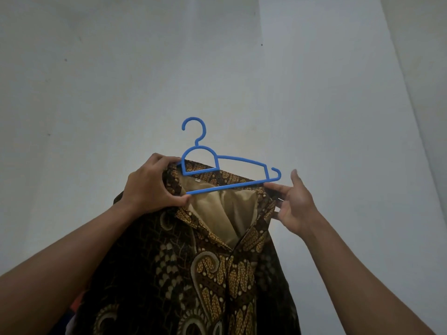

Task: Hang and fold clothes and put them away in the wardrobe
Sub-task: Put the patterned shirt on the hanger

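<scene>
A dark brown batik shirt (193, 274) with gold patterns and a tan lining hangs in front of me, collar up. A blue plastic hanger (225, 163) sits partly inside its collar; the left arm of the hanger is under the fabric and the right arm sticks out above the shirt. My left hand (150, 184) grips the shirt's left shoulder together with the hanger's left end. My right hand (295, 206) pinches the hanger's lower bar near its right tip and holds the shirt's right collar edge, the other fingers spread.
A plain pale wall (217, 56) fills the background. At the bottom left, a sliver of coloured fabric (76, 308) shows behind my left forearm.
</scene>
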A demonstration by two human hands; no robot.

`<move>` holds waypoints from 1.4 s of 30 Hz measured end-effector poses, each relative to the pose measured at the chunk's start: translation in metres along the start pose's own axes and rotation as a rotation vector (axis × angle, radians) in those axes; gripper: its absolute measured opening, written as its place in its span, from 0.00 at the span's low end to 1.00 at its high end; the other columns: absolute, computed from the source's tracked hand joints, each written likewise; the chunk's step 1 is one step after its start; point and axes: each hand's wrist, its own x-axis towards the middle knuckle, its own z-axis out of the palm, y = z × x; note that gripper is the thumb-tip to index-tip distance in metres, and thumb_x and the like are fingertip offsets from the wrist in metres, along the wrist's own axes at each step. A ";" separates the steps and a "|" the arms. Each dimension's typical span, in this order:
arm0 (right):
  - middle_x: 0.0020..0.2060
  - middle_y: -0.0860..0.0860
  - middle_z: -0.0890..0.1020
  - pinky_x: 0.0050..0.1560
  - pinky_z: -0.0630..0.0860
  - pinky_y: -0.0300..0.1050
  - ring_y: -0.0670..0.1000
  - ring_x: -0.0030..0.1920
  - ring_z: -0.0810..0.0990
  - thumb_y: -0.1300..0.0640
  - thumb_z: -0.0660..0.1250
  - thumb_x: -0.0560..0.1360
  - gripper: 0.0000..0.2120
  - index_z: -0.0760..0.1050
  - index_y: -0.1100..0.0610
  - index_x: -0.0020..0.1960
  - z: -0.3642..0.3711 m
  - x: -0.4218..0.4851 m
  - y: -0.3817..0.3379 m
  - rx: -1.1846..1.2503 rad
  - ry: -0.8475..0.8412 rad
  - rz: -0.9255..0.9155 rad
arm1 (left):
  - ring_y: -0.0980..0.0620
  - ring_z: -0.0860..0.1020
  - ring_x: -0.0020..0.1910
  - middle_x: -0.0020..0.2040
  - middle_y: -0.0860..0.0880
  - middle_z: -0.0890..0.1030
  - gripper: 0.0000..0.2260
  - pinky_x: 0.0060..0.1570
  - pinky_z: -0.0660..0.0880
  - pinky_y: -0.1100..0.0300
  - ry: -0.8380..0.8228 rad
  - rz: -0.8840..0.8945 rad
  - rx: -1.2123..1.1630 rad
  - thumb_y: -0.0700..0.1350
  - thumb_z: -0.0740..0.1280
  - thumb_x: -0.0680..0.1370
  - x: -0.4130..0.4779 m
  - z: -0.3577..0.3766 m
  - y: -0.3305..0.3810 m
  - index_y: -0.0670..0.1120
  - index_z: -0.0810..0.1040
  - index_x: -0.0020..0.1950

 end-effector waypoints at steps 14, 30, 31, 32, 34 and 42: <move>0.52 0.58 0.82 0.44 0.75 0.57 0.57 0.53 0.79 0.40 0.60 0.80 0.29 0.82 0.66 0.54 -0.008 0.008 -0.003 -0.123 -0.040 0.098 | 0.54 0.76 0.49 0.61 0.51 0.72 0.45 0.39 0.77 0.58 -0.053 0.008 -0.031 0.72 0.74 0.53 -0.009 0.000 -0.014 0.52 0.71 0.65; 0.45 0.55 0.86 0.47 0.82 0.46 0.51 0.46 0.85 0.64 0.75 0.73 0.05 0.84 0.61 0.49 -0.014 0.018 0.001 -0.584 0.099 -0.267 | 0.53 0.78 0.49 0.63 0.53 0.71 0.53 0.39 0.80 0.57 -0.253 0.145 0.193 0.68 0.77 0.59 -0.009 0.003 -0.018 0.56 0.58 0.79; 0.44 0.53 0.86 0.44 0.81 0.41 0.48 0.45 0.85 0.64 0.75 0.72 0.05 0.84 0.59 0.48 -0.012 0.018 0.002 -0.665 0.126 -0.349 | 0.53 0.78 0.49 0.63 0.54 0.71 0.53 0.40 0.80 0.57 -0.268 0.132 0.207 0.68 0.76 0.59 -0.008 0.004 -0.017 0.57 0.58 0.79; 0.43 0.51 0.85 0.41 0.79 0.36 0.45 0.44 0.84 0.64 0.74 0.73 0.06 0.84 0.58 0.49 -0.010 0.018 0.003 -0.735 0.147 -0.425 | 0.52 0.78 0.50 0.63 0.54 0.71 0.53 0.40 0.80 0.57 -0.277 0.114 0.221 0.68 0.76 0.59 -0.007 0.005 -0.015 0.57 0.58 0.79; 0.43 0.46 0.84 0.39 0.75 0.30 0.40 0.42 0.81 0.64 0.73 0.74 0.07 0.85 0.56 0.51 -0.005 0.018 0.005 -0.863 0.174 -0.551 | 0.52 0.78 0.51 0.64 0.54 0.71 0.53 0.41 0.80 0.57 -0.284 0.080 0.242 0.68 0.77 0.60 -0.005 0.006 -0.013 0.57 0.58 0.79; 0.46 0.41 0.83 0.50 0.78 0.34 0.39 0.45 0.81 0.61 0.75 0.73 0.09 0.86 0.51 0.51 0.039 -0.005 0.018 -1.015 -0.115 -0.800 | 0.51 0.78 0.50 0.63 0.54 0.70 0.53 0.41 0.79 0.55 -0.266 0.007 0.287 0.70 0.75 0.58 -0.003 0.013 0.003 0.58 0.58 0.79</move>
